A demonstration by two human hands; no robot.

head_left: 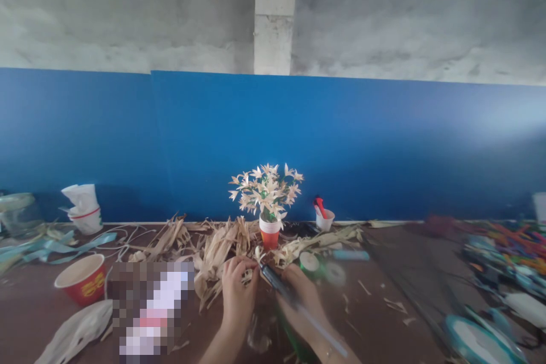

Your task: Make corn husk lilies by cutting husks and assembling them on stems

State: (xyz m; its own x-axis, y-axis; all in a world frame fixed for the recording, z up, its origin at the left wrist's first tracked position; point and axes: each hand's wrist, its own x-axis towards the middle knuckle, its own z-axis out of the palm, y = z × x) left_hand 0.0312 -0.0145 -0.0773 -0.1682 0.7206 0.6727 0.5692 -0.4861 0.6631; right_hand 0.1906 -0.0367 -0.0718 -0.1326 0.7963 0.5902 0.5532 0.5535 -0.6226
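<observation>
My left hand (238,287) is closed, its fingers pinching a small pale corn-husk flower (258,252) that points upward. My right hand (301,296) wraps round a dark glue gun (277,283); a long translucent glue stick (322,327) trails from its back end toward my wrist. The gun's tip is close to the flower's base; whether they touch I cannot tell. Just beyond both hands stands an orange-and-white paper cup (270,234) full of similar cream husk flowers (268,190) on green stems.
Dry corn husks (217,247) lie heaped behind my left hand. A red paper bowl (83,281) and a white cup (86,219) stand left. Behind right are a small cup with a red-handled tool (325,219) and tape rolls (309,261). Colourful clutter (512,250) covers the far right.
</observation>
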